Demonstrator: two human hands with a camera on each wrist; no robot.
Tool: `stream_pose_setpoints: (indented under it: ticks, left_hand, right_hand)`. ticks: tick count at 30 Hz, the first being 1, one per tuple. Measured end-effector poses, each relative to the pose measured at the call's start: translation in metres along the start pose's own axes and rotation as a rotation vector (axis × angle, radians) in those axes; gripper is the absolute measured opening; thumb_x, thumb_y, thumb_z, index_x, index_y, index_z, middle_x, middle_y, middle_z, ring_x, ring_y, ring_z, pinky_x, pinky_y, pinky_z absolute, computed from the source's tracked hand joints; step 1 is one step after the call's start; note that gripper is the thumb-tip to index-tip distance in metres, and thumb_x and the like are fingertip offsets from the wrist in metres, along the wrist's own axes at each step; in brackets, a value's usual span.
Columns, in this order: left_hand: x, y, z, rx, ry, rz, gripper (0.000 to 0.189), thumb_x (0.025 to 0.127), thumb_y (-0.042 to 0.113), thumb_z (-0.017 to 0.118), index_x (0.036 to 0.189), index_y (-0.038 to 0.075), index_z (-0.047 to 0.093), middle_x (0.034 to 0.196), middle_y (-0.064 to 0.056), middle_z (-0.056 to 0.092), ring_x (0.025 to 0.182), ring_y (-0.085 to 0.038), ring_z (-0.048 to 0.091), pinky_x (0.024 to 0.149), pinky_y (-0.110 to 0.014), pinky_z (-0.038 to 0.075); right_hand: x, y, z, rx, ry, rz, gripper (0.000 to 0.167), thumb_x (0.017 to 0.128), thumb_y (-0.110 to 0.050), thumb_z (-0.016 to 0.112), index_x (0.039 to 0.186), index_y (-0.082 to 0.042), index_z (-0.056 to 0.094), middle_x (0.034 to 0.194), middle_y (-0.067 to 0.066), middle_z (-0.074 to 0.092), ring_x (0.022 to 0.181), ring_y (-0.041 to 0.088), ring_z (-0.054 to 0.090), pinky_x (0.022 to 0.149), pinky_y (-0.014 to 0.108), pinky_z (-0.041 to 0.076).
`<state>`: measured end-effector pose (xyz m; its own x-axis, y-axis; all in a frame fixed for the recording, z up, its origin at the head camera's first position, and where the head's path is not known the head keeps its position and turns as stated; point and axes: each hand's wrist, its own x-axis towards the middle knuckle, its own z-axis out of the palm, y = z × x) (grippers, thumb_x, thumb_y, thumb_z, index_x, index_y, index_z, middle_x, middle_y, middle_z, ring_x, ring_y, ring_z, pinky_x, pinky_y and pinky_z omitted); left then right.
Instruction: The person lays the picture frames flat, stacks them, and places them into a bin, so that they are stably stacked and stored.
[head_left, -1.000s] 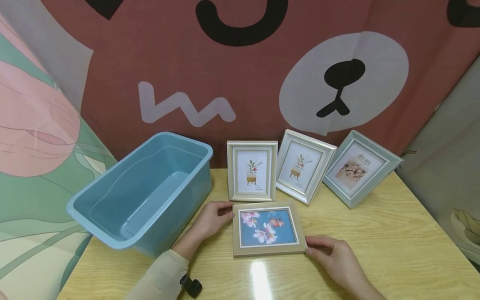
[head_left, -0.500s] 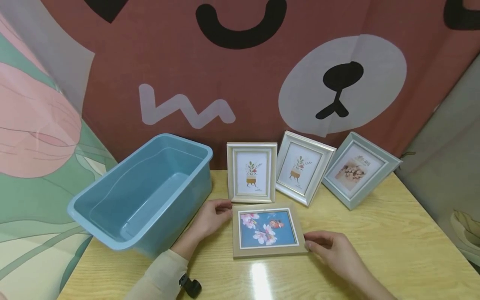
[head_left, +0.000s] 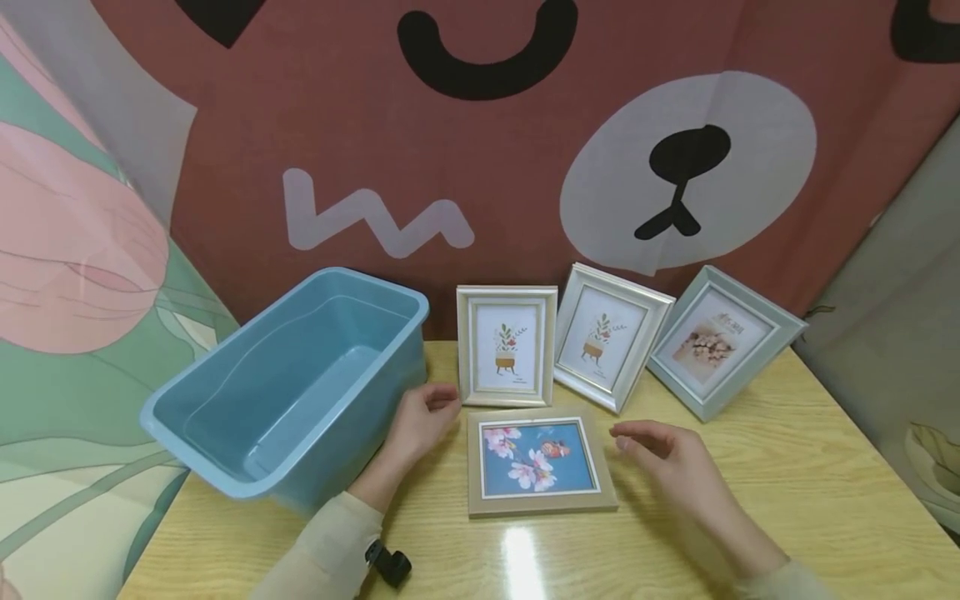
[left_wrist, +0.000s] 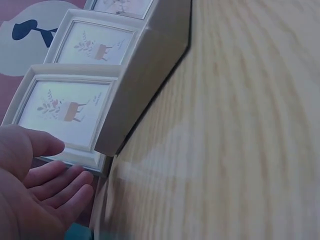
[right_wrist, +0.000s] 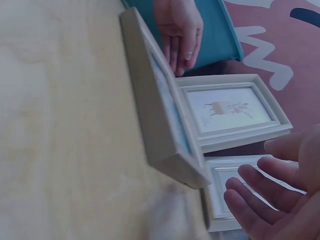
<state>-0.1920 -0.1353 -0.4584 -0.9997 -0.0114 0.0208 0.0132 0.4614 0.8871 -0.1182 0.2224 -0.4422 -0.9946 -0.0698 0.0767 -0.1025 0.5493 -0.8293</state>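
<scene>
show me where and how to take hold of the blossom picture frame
Likely best by its short left and right edges, coming in from both sides at once. The blossom picture frame lies face up on the table, its thick outer border exposed at both ends, while a pale upright frame stands close behind its far edge and could crowd a reach there.

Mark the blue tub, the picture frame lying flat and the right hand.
Blue tub (head_left: 363, 423), head view: outer wall.
Picture frame lying flat (head_left: 540, 460), head view: its photo.
Right hand (head_left: 681, 467), head view: its middle.
</scene>
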Motion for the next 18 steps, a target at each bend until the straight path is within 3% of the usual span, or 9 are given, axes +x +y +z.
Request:
stream_pose_setpoints:
  ticks: [5, 18]
  left_hand:
    - [0.003, 0.003, 0.001, -0.028, 0.026, 0.007, 0.024, 0.098, 0.004, 0.072, 0.119, -0.007, 0.075, 0.115, -0.023, 0.078, 0.11, -0.037, 0.076, 0.1, -0.049, 0.063]
    - [0.009, 0.006, -0.001, -0.095, 0.094, -0.007, 0.026, 0.098, 0.004, 0.072, 0.12, -0.008, 0.074, 0.117, -0.025, 0.078, 0.109, -0.038, 0.076, 0.1, -0.048, 0.063]
  right_hand:
    - [0.011, -0.006, -0.005, 0.042, 0.036, -0.099, 0.022, 0.105, -0.013, 0.071, 0.122, -0.002, 0.079, 0.118, 0.015, 0.082, 0.1, -0.008, 0.07, 0.088, 0.011, 0.057]
    - [0.033, -0.02, -0.012, 0.042, 0.066, -0.121, 0.024, 0.107, -0.016, 0.069, 0.125, -0.002, 0.077, 0.12, 0.018, 0.08, 0.098, -0.009, 0.069, 0.088, 0.01, 0.055]
